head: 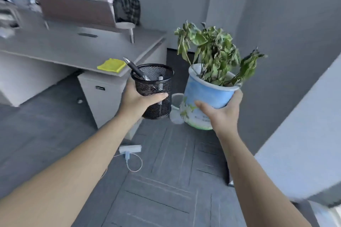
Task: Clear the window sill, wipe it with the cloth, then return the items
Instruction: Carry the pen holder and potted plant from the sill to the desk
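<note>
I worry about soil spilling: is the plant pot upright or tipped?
Tipped. The plant pot, held in the right hand, leans with its rim toward the right and its base toward the left.

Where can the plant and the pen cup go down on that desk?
The grey desk is bare left of the yellow cloth, up to the brown divider panel. The corner around the cloth is tighter. Both hands are full.

both bare forearms reach from the lower corners toward mid-frame. the left hand (137, 100) curls around a mesh pen holder (154, 90), thumb across its front. the right hand (222, 114) cups a tilted potted plant (206, 97) from below.
</note>
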